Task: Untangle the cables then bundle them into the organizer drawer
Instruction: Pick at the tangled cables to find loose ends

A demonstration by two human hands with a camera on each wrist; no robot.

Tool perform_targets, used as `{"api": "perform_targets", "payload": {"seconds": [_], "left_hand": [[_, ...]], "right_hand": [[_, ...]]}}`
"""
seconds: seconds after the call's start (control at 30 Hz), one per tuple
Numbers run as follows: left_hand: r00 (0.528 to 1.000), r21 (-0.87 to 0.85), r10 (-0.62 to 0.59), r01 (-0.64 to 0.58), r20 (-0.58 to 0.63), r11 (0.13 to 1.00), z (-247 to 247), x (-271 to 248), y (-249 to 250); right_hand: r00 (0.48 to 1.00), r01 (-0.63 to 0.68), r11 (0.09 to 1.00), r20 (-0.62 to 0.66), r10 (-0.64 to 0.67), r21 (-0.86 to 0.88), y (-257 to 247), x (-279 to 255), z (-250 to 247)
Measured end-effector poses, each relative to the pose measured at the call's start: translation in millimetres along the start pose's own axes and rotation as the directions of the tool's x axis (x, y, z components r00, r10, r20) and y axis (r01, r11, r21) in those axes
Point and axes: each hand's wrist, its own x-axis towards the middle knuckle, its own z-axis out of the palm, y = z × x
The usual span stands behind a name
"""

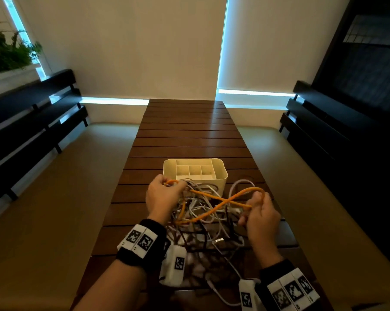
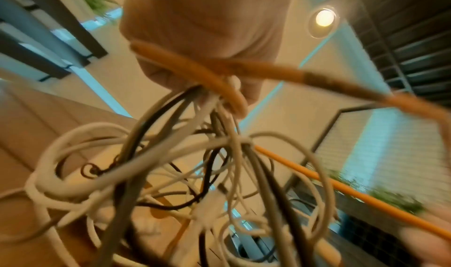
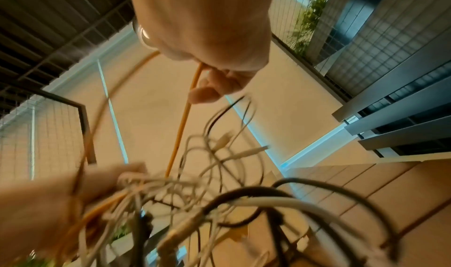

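A tangle of white, grey, black and brown cables (image 1: 203, 223) is lifted over the near part of the slatted wooden table (image 1: 185, 135). An orange cable (image 1: 214, 196) loops through it and crosses itself between my hands. My left hand (image 1: 165, 194) grips a bunch of cables together with the orange cable (image 2: 200, 68). My right hand (image 1: 260, 212) holds the orange cable (image 3: 185, 114) in its curled fingers, a loop arching over it. The cream organizer (image 1: 195, 171) with empty compartments stands just beyond the tangle.
Dark slatted benches with beige cushions (image 1: 43, 187) run along both sides of the table. A white cable end (image 1: 221, 295) trails toward the table's near edge. A plant (image 1: 7, 50) sits at the far left by a window.
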Motion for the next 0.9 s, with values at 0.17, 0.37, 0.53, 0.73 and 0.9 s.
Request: {"api": "perform_targets", "payload": {"seconds": [0.17, 0.37, 0.53, 0.73, 0.9], "left_hand": [[0.998, 0.106, 0.002, 0.005, -0.066, 0.994, -9.6, 15.2, -19.1], [0.975, 0.437, 0.022, -0.12, 0.222, 0.891, -5.2, 4.5, -25.4], [0.814, 0.491, 0.31, -0.553, 0.491, 0.674, 3.8, -13.2, -11.3], [0.709, 0.418, 0.434, -0.69, 0.556, 0.591, 12.9, -20.8, -7.7], [0.78, 0.27, 0.464, -0.595, 0.419, 0.757, 3.5, -11.5, -8.0]], "right_hand": [[0.987, 0.122, 0.924, -0.143, -0.074, 0.361, -18.8, -0.8, -12.4], [0.951, 0.214, 0.87, 0.108, -0.289, 0.444, -32.5, 3.9, -3.7], [0.892, 0.29, 0.809, 0.163, -0.423, 0.512, -46.8, 1.2, 3.0], [0.862, 0.208, 0.834, 0.308, -0.403, 0.51, -53.6, -5.3, 19.4], [0.882, 0.169, 0.985, 0.45, -0.143, -0.018, -9.2, 6.5, 40.6]]}}
